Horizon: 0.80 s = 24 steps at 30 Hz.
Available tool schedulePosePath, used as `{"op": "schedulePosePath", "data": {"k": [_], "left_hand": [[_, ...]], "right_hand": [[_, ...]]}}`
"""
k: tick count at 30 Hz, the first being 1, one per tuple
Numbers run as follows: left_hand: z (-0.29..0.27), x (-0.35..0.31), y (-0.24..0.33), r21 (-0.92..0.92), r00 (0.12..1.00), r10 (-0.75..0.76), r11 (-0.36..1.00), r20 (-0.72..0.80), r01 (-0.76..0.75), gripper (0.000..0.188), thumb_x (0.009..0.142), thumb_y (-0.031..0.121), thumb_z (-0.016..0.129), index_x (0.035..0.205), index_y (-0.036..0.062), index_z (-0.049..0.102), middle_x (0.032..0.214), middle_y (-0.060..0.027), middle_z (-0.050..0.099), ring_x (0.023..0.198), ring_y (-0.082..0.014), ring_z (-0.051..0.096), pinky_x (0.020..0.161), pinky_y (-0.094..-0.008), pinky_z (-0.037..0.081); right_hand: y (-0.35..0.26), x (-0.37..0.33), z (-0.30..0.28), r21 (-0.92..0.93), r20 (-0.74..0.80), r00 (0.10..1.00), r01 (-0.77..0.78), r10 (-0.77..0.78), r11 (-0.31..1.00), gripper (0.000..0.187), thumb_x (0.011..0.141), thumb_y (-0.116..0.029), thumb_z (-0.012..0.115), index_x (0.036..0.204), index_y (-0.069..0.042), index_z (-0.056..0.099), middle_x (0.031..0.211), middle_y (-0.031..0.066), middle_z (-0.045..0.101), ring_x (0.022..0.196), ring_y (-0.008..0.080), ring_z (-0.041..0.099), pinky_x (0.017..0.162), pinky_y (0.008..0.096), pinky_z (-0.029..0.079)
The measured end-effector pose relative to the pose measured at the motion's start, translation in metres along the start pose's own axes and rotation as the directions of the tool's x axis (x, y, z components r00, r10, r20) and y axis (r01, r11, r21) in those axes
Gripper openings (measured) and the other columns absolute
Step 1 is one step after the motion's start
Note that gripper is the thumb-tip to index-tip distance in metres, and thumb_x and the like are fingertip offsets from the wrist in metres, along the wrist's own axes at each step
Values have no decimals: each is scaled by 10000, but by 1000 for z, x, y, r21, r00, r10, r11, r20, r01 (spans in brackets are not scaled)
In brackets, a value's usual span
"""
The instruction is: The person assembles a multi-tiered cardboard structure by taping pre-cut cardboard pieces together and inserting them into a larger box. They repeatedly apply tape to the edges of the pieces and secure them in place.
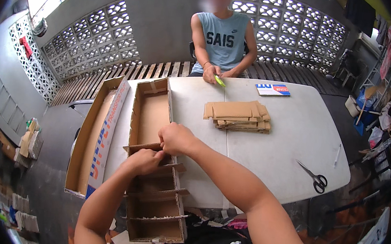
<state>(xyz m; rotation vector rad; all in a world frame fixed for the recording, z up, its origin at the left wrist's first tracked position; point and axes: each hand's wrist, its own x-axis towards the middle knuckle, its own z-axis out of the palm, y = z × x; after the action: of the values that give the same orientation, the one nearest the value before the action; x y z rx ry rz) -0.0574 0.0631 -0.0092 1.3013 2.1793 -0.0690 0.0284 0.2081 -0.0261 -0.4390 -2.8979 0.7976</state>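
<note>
Left hand (144, 161) is pinching the near edge of a cardboard divider strip (142, 147), fingers clenched on it. Right hand (176, 139) is gripping the same strip just beyond the left hand, at the right wall of the long cardboard tray (151, 113). Nearer than both hands, three fitted dividers (158, 194) are crossing the tray. Beyond the right hand, a stack of folded cardboard pieces (237, 115) is lying on the white tabletop (277, 148); scissors (315, 177) are lying well apart to its right.
</note>
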Motion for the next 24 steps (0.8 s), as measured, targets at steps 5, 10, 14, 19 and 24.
{"op": "schedulePosePath", "data": {"k": [5, 10, 14, 19, 24], "left_hand": [[11, 6, -32, 161, 998, 8, 987, -69, 3, 555, 1068, 415, 339, 1120, 5, 710, 1077, -277, 707, 1040, -476, 653, 991, -517, 496], [5, -12, -17, 62, 995, 67, 996, -75, -62, 516, 1063, 433, 380, 1199, 35, 680, 1144, -268, 694, 1097, -464, 634, 996, -513, 490], [0, -14, -2, 74, 998, 46, 996, -47, -42, 501, 1054, 408, 380, 1264, 41, 648, 1176, -285, 678, 1123, -465, 623, 1008, -515, 478], [17, 5, -10, -126, 942, 294, 941, -160, -315, 453, 994, 255, 395, 1257, -30, 629, 1184, -304, 659, 1146, -461, 607, 1045, -501, 461], [11, 14, -22, -28, 938, 339, 941, 76, -337, 476, 952, 191, 366, 1338, -20, 549, 1428, -268, 519, 1326, -420, 483, 1128, -493, 385]], "right_hand": [[-1, 5, 8, 4, 3, 1000, 24, -24, 1000, 112, 805, -132, 717, 902, -89, 755, 930, 175, 733, 920, 355, 706, 814, 452, 563], [54, 10, -19, 136, -240, 965, 137, -101, 981, 264, 863, -336, 725, 949, -91, 775, 1004, 185, 737, 951, 364, 703, 850, 459, 549], [101, -6, -41, -374, -369, 927, -210, 62, 903, 521, 900, -538, 666, 1208, -119, 699, 1384, 191, 593, 1293, 371, 523, 1071, 554, 405], [124, -25, -24, -397, -387, 880, -430, 277, 811, 728, 906, -608, 617, 1497, -201, 498, 1569, 175, 409, 1472, 401, 321, 1185, 680, 181], [154, -33, -16, -404, -454, 856, -444, 246, 799, 680, 900, -519, 637, 1518, -284, 477, 1571, 160, 422, 1486, 394, 320, 1189, 692, 158]]}}
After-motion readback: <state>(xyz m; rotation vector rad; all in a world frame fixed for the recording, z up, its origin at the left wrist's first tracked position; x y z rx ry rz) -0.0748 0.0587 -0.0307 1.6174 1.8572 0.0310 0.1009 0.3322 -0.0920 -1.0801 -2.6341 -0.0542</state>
